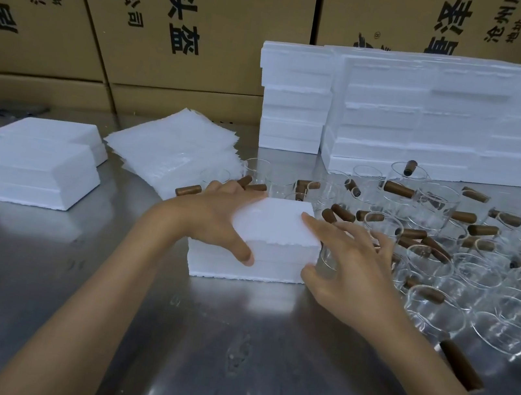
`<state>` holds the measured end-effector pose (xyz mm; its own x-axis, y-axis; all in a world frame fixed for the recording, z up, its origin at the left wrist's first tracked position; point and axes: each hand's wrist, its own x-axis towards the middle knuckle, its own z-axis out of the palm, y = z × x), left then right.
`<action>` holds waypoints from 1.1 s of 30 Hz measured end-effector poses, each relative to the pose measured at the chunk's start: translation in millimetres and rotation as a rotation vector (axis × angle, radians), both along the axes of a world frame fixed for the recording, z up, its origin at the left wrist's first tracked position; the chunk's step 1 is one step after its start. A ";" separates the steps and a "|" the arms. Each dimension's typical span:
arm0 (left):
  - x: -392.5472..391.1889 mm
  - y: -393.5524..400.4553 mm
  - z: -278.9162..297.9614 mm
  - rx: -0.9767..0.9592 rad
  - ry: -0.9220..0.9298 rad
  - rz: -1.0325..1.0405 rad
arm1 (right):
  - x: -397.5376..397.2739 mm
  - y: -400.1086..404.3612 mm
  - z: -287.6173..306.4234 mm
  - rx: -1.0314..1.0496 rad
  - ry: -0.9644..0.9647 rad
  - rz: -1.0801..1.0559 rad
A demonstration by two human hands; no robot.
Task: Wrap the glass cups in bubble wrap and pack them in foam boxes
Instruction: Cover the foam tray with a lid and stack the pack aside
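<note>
your left hand [215, 214] grips the closed white foam box [275, 234] at its left side, thumb curled down over the near face and the other fingers reaching over the far top edge. your right hand [354, 266] holds the same box from the right: the index finger lies straight along the lid, the thumb presses the lower right corner, and the remaining fingers are loosely bent beside it. the box sits flat on the steel table [228, 346], right in front of you, its lid on.

just right of the box, touching your right fingers, stands a crowd of clear glass cups with brown wooden handles [466, 271], spread to the table's right edge, some upright, some tipped. behind the box and slightly left lies a fanned pile of bubble wrap sheets [174, 153]. far left, two stacks of closed foam boxes [31, 168] rest near each other. at the back, taller stacks of foam boxes [401, 117] stand against large cardboard cartons [143, 25] printed with black characters.
</note>
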<state>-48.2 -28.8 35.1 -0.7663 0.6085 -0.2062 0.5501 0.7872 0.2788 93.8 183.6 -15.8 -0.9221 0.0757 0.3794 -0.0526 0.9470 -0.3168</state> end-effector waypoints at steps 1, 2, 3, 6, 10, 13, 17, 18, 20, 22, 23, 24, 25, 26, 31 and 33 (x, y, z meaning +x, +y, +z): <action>0.5 -0.3 0.5 0.002 -0.002 0.000 | -0.6 -0.1 0.3 -0.008 0.001 -0.001; 0.9 -0.9 1.0 0.001 0.000 -0.001 | -1.3 0.0 0.8 -0.005 0.003 0.000; 1.1 -1.5 1.3 -0.001 0.004 -0.005 | -2.3 0.5 1.4 0.005 0.003 0.011; 4.2 -2.6 0.8 0.003 0.010 -0.030 | -6.8 1.1 0.7 0.038 -0.015 0.154; 7.5 -0.8 -1.3 0.022 0.001 -0.052 | -14.8 1.2 -2.2 0.063 -0.060 0.262; 6.2 0.7 0.5 0.004 -0.002 -0.051 | -19.1 3.7 -1.2 0.018 -0.054 0.266; 10.5 -0.4 -1.4 0.042 0.013 -0.038 | -19.7 3.8 1.0 -0.130 -0.104 0.302; 12.4 -4.9 -2.0 0.097 -0.009 -0.017 | -18.3 2.8 1.6 -0.168 -0.126 0.316; 17.6 -18.6 -5.0 0.321 -0.115 0.071 | -12.6 0.0 0.6 -0.267 -0.152 0.324; 27.6 -32.1 -14.2 0.645 -0.246 0.213 | -5.6 -4.2 -3.1 -0.438 -0.137 0.285; 34.1 -35.4 -20.5 0.809 -0.330 0.308 | -2.3 -6.6 -4.2 -0.553 -0.132 0.258; 39.3 -36.2 -26.8 0.951 -0.438 0.401 | 0.5 -9.3 -5.3 -0.673 -0.133 0.241; 41.5 -35.4 -33.4 1.062 -0.555 0.465 | 2.5 -12.9 -6.1 -0.768 -0.127 0.232; 42.6 -33.6 -39.1 1.147 -0.662 0.488 | 3.2 -17.8 -6.5 -0.826 -0.125 0.218; 50.5 -22.0 -42.6 1.261 -0.748 0.470 | -0.5 -33.0 -11.6 -1.046 -0.119 0.167; 49.2 -22.3 -42.0 1.277 -0.752 0.481 | -2.4 -35.0 -12.6 -1.071 -0.120 0.158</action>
